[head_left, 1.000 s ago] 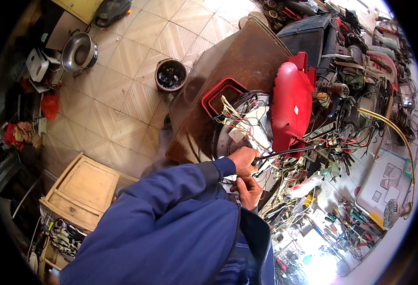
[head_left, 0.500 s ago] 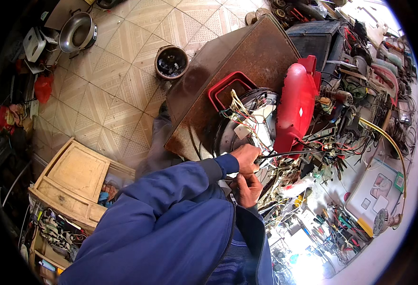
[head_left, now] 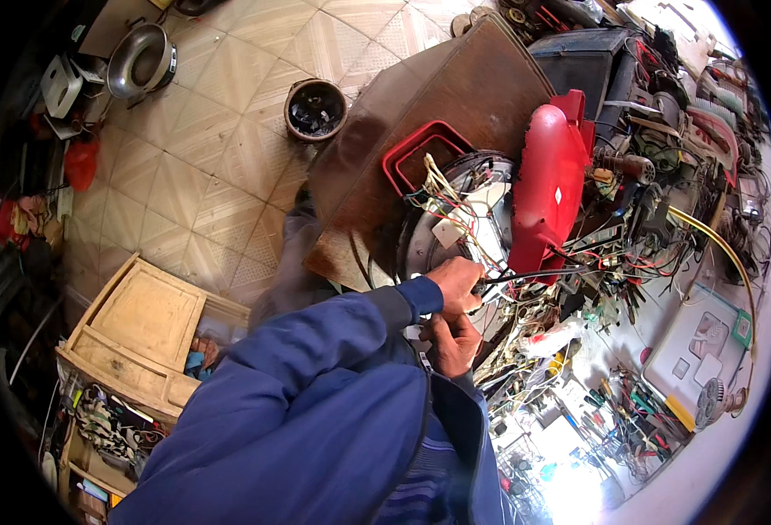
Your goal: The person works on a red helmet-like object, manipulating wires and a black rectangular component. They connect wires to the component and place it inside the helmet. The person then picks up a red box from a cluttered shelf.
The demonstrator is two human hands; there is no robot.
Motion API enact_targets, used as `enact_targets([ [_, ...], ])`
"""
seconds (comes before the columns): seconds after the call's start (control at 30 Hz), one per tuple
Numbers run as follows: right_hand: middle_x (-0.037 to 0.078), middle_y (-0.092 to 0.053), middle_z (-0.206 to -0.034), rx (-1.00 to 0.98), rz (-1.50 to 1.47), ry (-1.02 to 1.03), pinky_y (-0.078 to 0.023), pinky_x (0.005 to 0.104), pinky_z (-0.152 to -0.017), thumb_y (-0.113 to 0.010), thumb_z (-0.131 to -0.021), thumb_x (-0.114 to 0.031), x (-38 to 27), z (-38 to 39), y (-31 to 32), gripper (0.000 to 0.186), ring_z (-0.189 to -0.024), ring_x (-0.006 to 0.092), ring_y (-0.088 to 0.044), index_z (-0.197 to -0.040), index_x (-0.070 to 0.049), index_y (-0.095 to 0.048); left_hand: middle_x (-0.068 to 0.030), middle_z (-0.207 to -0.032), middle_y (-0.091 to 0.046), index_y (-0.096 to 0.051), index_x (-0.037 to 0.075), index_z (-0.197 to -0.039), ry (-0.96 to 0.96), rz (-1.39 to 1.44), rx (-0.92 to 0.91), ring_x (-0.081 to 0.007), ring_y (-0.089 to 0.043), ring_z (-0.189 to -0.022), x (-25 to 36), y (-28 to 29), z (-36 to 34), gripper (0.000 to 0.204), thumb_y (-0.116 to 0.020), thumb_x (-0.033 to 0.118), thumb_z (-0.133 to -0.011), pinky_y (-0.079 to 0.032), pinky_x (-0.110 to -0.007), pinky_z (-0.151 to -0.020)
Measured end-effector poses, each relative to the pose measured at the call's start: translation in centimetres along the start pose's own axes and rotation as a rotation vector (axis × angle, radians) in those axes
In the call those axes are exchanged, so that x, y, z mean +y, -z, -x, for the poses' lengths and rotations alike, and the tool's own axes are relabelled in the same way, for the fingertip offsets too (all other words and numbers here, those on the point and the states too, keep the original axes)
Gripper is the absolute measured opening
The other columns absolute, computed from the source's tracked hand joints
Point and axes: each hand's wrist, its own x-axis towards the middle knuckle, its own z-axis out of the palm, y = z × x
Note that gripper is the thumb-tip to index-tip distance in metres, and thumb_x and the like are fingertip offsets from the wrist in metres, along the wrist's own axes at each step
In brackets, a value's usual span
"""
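Note:
My left hand point(head_left: 455, 285) is closed beside the lower rim of an opened round appliance point(head_left: 416, 245), whose metal inside shows loose coloured wires point(head_left: 455, 206). From its fingers a thin black cable point(head_left: 530, 275) runs off to the right. Just below, my right hand point(head_left: 455, 344) is also closed, thumb against bent fingers; what it pinches is hidden. A red handle point(head_left: 392, 166) stands at the appliance's upper left. On its right leans a red plastic shell point(head_left: 547, 188) with a small white diamond mark.
The appliance rests against a rusty brown cabinet point(head_left: 455, 96). Heaped wires and parts point(head_left: 648, 192) fill the right side. Hand tools point(head_left: 622, 411) lie at the lower right near a flat pale case point(head_left: 696, 346). A brown pot point(head_left: 315, 109) and a wooden drawer unit point(head_left: 145, 315) stand on the left.
Both hands stay close together at the appliance's rim. My left hand has shifted slightly up and right, and the black cable's near end shows a little more.

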Motion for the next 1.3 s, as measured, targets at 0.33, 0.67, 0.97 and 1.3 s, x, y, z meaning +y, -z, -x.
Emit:
enact_targets([
  [0.33, 0.008, -0.069, -0.081, -0.002, -0.063, 0.032, -0.051, 0.0269, -0.061, -0.065, -0.093, -0.003, -0.1, 0.2, -0.6, 0.011, -0.065, 0.0136, -0.064, -0.101, 0.005, -0.066, -0.0271, -0.083, -0.066, -0.065, -0.003, -0.099, 0.045, 0.019, -0.056, -0.0441, -0.066, -0.084, 0.3, 0.2, -0.3, 0.033, -0.073, 0.02, -0.077, -0.052, -0.047, -0.075],
  [0.67, 0.007, -0.07, -0.088, -0.032, -0.108, 0.002, -0.053, 0.0271, -0.063, -0.065, -0.095, -0.01, 0.1, 0.1, -0.2, 0.02, -0.07, 0.0117, -0.064, -0.108, 0.005, -0.066, -0.0251, -0.082, -0.066, -0.065, -0.001, -0.1, 0.036, -0.086, -0.03, -0.0422, -0.067, -0.081, -0.4, -0.6, -0.8, 0.033, -0.076, 0.022, -0.079, -0.053, -0.046, -0.072],
  [0.97, 0.009, -0.068, -0.081, -0.031, -0.185, 0.021, -0.052, 0.0288, -0.062, -0.064, -0.095, -0.009, 1.1, -0.8, 2.2, 0.015, -0.066, 0.0138, -0.064, -0.098, 0.006, -0.066, -0.0093, -0.07, -0.061, -0.063, 0.002, -0.094, 0.123, -0.053, -0.078, -0.0151, -0.058, -0.065, 1.3, -0.3, -0.6, 0.022, -0.074, 0.015, -0.08, -0.049, -0.033, -0.065],
  [1.3, 0.007, -0.068, -0.079, 0.001, -0.36, 0.136, -0.052, 0.0268, -0.062, -0.066, -0.096, -0.015, 3.5, -1.5, 8.0, 0.021, -0.068, 0.0111, -0.064, -0.102, 0.005, -0.066, -0.0011, -0.077, -0.063, -0.065, 0.002, -0.097, 0.168, -0.036, -0.071, -0.0075, -0.056, -0.072, 2.4, -1.0, -0.5, 0.018, -0.072, 0.01, -0.083, -0.049, -0.027, -0.067],
])
